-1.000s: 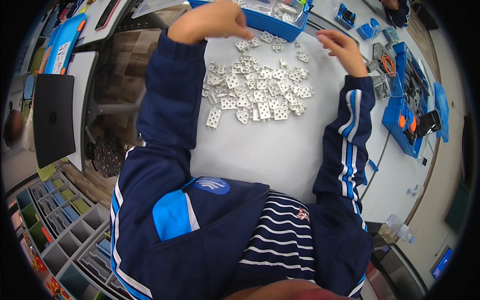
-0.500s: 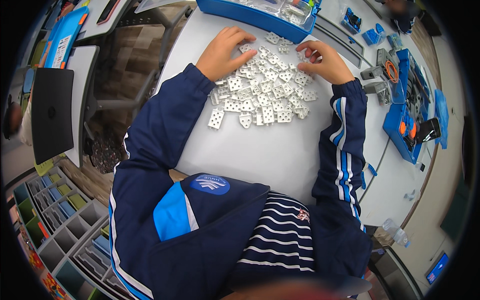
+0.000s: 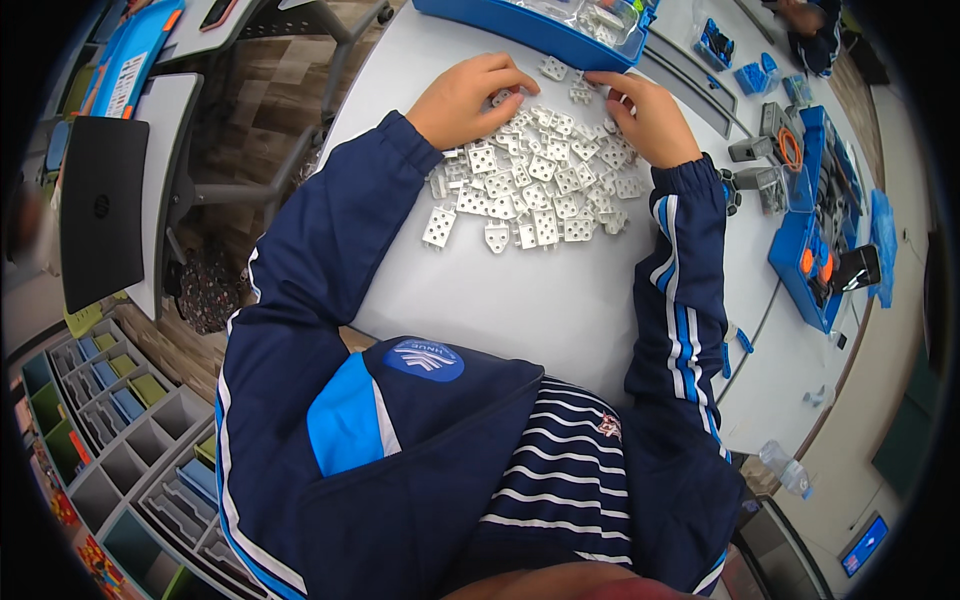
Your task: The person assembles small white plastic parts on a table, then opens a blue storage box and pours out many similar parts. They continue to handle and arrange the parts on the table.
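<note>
Many small white plastic building pieces with holes [image 3: 541, 168] lie in a loose pile on the white table. My left hand [image 3: 472, 100] rests at the pile's far left edge. Its thumb and fingers are apart, curved around a white piece [image 3: 501, 97] that lies between them. At the far right of the pile is my right hand [image 3: 652, 118], fingers apart and index finger stretched out. Its fingertip is at a small white piece [image 3: 580, 90]; whether it touches is hard to tell. Another white piece [image 3: 552, 68] lies just beyond the pile.
A blue bin [image 3: 530, 24] with bagged parts stands at the table's far edge. To the right are a blue tray of parts [image 3: 795, 262], orange cable [image 3: 789, 150] and grey blocks. A black laptop [image 3: 103, 213] sits on a table at left. A plastic bottle [image 3: 786, 468] is at lower right.
My right hand has moved inward and away from me, its index finger now stretched toward the far pieces. My left hand has shifted slightly right. The whole view has shifted a little.
</note>
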{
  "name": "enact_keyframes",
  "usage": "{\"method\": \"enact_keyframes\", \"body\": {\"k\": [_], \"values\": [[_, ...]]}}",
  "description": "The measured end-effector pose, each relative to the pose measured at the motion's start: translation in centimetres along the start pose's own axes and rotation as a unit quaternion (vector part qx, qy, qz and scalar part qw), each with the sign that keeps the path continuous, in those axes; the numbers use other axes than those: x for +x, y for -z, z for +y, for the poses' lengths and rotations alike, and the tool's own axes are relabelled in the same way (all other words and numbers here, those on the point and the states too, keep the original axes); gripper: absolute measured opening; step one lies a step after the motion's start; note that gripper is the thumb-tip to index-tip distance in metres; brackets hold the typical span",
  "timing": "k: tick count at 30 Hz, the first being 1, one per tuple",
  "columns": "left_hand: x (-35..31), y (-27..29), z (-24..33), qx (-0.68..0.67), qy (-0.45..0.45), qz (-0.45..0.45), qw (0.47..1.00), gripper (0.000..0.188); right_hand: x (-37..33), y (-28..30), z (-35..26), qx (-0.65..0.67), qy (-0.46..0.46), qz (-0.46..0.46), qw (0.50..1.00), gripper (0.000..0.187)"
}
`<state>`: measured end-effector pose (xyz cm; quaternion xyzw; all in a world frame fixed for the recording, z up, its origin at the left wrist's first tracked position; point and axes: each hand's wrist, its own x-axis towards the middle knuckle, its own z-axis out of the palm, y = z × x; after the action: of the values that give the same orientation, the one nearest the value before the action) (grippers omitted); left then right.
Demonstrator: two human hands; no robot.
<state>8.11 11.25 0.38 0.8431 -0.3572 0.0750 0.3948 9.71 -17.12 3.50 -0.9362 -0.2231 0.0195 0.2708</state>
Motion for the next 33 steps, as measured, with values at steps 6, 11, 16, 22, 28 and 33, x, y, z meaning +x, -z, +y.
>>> {"method": "enact_keyframes", "body": {"k": [6,11,16,22,28,33], "values": [[0.0,-0.1,0.1,-0.006,0.024,0.005,1.0,0.02,0.0,0.9,0.4,-0.024,-0.012,-0.061,0.998,0.032],[0.0,-0.2,0.1,0.001,0.017,0.014,1.0,0.02,-0.7,1.4,0.0,0.021,0.014,-0.055,0.998,0.033],[0.0,-0.3,0.0,0.008,0.024,0.007,1.0,0.02,-0.6,0.8,-0.2,0.025,-0.013,-0.061,0.998,0.03],[0.0,-0.3,-0.1,0.006,0.021,0.012,1.0,0.02,0.1,0.9,0.5,0.019,0.006,-0.059,0.998,0.023],[0.0,-0.4,0.0,0.006,0.015,0.015,1.0,0.019,-0.4,0.6,-0.1,0.037,0.029,-0.002,0.999,0.024],[0.2,0.1,0.3,0.016,0.001,0.02,1.0,0.018,0.1,-0.2,-0.7,-0.007,0.0,-0.007,1.0,0.026]]}}
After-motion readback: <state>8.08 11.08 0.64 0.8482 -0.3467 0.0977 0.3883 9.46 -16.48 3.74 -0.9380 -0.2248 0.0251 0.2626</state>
